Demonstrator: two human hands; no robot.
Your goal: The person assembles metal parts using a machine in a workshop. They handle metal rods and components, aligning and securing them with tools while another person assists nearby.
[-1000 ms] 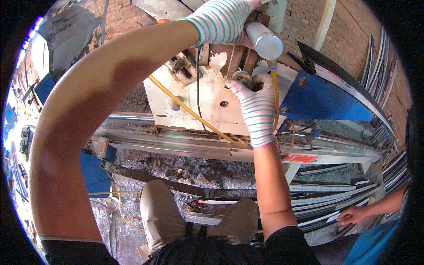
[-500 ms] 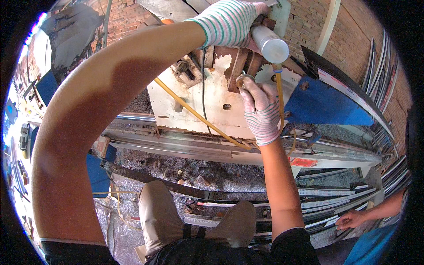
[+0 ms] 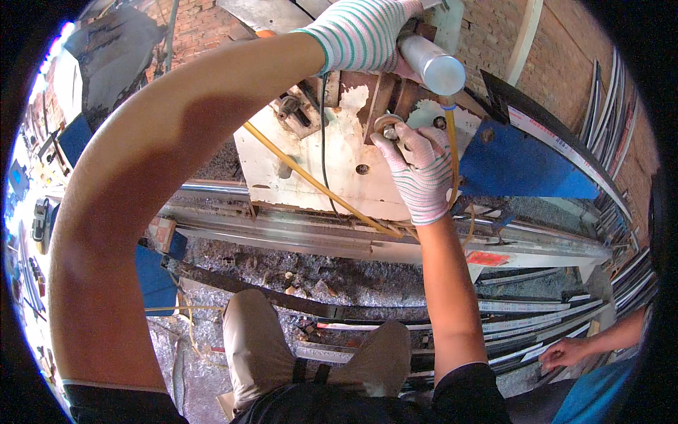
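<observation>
My left hand (image 3: 360, 37), in a white knitted glove with green stripes, is closed behind a silver metal cylinder (image 3: 441, 73). Its fingertips are partly hidden behind the cylinder. A yellow hose (image 3: 453, 141) hangs from the cylinder's near end. Below it, my right hand (image 3: 422, 173), in a similar striped glove, has thumb and forefinger on either side of a bolt (image 3: 389, 131) with a round washer. The bolt sits against a worn white metal plate (image 3: 335, 177) with brown patches and holes.
A blue triangular plate (image 3: 526, 164) juts out to the right. Another yellow hose (image 3: 300, 173) and a black cable cross the white plate. A long metal rail (image 3: 296, 237) runs below. Long strips (image 3: 530, 321) lie at lower right, near another person's hand (image 3: 565, 352).
My right thumb and forefinger have spread, uncovering more of the bolt and washer. The left hand and cylinder have shifted only slightly. The other person's hand has moved a little.
</observation>
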